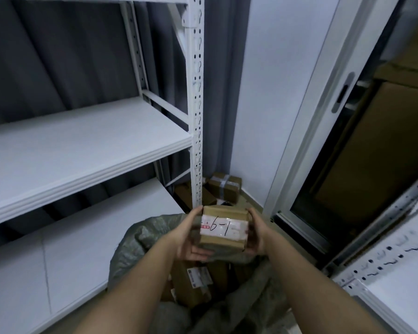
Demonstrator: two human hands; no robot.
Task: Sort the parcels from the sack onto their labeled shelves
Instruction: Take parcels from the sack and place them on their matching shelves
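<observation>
Gripping the parcel (223,229), left hand (191,233) and right hand (257,235) perhaps hide its ends.

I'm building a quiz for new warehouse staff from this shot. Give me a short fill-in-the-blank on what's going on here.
1. The parcel held by the left hand and right hand bears the handwritten label ____.
2. It is held above an open grey ____.
3. More cardboard boxes lie on the ____ in the corner behind the shelf post.

Missing words: 6-1; sack; floor
</observation>
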